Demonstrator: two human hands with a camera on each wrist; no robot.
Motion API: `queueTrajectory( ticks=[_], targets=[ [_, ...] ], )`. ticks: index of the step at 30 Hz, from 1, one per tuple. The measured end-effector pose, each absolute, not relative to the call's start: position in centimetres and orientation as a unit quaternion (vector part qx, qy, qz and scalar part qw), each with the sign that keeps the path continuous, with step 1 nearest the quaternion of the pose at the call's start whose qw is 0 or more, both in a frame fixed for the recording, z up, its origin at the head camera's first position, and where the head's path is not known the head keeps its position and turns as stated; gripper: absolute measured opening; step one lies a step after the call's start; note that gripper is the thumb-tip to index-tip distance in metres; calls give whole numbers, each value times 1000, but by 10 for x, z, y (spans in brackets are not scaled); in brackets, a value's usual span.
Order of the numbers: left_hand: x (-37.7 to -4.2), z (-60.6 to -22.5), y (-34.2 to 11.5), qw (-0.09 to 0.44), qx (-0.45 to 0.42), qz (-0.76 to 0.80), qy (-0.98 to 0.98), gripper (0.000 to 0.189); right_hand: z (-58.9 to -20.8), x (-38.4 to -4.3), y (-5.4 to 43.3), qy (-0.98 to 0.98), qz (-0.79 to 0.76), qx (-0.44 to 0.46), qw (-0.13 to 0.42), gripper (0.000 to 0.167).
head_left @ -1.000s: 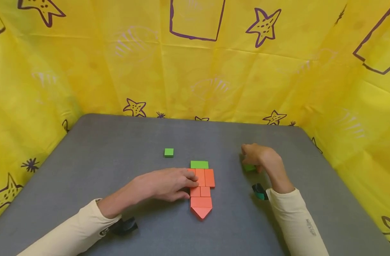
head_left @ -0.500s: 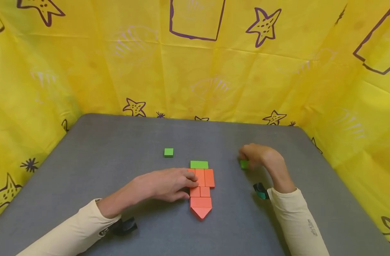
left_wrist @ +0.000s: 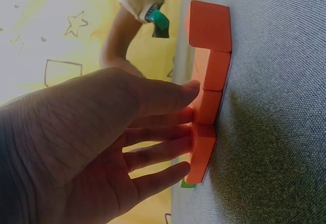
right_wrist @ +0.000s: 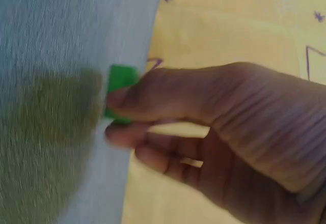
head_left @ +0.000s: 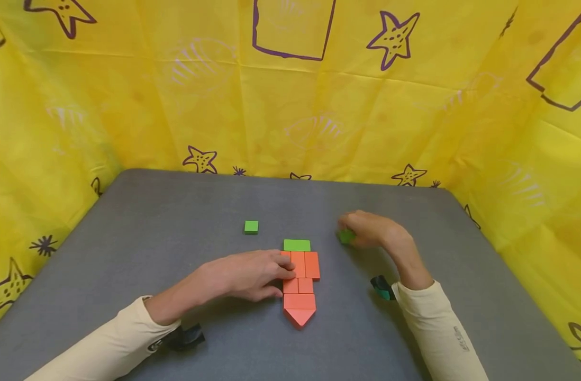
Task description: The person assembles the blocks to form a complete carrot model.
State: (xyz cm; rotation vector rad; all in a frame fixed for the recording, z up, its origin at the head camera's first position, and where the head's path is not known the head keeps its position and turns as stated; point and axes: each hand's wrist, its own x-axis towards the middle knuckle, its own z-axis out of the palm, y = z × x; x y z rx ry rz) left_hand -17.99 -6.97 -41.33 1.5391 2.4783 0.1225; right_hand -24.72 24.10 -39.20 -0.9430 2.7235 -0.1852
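My right hand pinches a small green block between thumb and fingers, right of the middle of the table. Orange blocks lie edge to edge in a flat figure, with a triangular block pointing toward me at the near end. A green rectangular block closes the far end. My left hand rests its fingertips on the left side of the orange blocks, its fingers loosely extended in the left wrist view and covering part of them.
One green square block lies alone, beyond and left of the figure. The grey table is bordered by a yellow printed cloth at the back and sides.
My right hand has moved left with the green block, toward the figure. The left hand and the laid blocks have stayed put.
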Motion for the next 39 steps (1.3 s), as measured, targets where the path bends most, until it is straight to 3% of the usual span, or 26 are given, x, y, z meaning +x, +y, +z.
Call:
queueTrajectory(
  ticks=[4, 7, 18, 39],
  targets=[
    [-181, -413, -70, 110, 523, 42, 844, 43, -400, -248, 227, 923, -67, -376, 53, 23],
    [-181, -413, -70, 108, 523, 42, 844, 43, -407, -249, 215, 918, -64, -390, 37, 21],
    [-181, -412, -69, 118, 519, 43, 845, 45, -415, -245, 193, 911, -67, -401, 63, 15],
    [-181, -412, -67, 124, 516, 39, 846, 46, -414, -242, 192, 915, -80, -386, 86, 21]
  ],
)
